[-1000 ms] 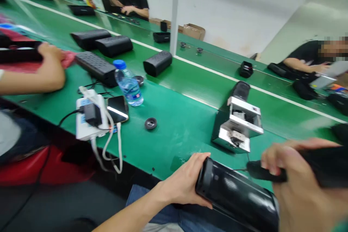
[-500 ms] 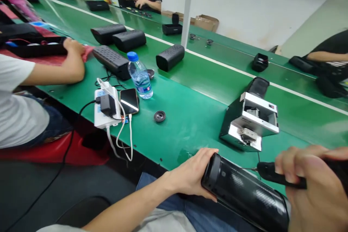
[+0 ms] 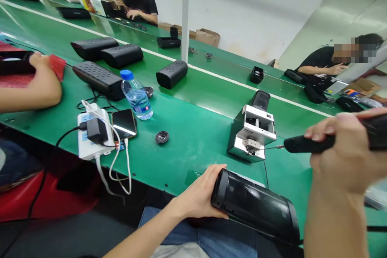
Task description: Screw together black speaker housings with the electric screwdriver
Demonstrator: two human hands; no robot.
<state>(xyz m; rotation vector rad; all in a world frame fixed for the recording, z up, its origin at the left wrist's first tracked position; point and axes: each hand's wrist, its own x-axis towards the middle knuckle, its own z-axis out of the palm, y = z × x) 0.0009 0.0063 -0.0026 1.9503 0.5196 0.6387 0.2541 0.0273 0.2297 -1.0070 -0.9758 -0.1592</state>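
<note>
My left hand (image 3: 202, 193) grips one end of a black cylindrical speaker (image 3: 256, 205), lying at the table's front edge over my lap. In my right hand (image 3: 344, 157) is a black electric screwdriver (image 3: 308, 144), pointing left. Its thin bit reaches the front of a silver and black screw feeder (image 3: 238, 133), at the small metal block; whether a screw is on the tip is too small to tell. A small round speaker driver (image 3: 162, 137) lies on the green table to the left.
A water bottle (image 3: 137, 96), phone (image 3: 124, 123) and power strip (image 3: 90, 132) with cables stand left. Black speaker housings (image 3: 172, 74) are spread along the green table (image 3: 193, 129). A co-worker's arm (image 3: 45, 84) rests at far left; two people work across the table. A white post (image 3: 185, 16) rises behind.
My right hand has moved the screwdriver away from the speaker and up to the screw feeder. My left hand still holds the speaker. The view has turned right.
</note>
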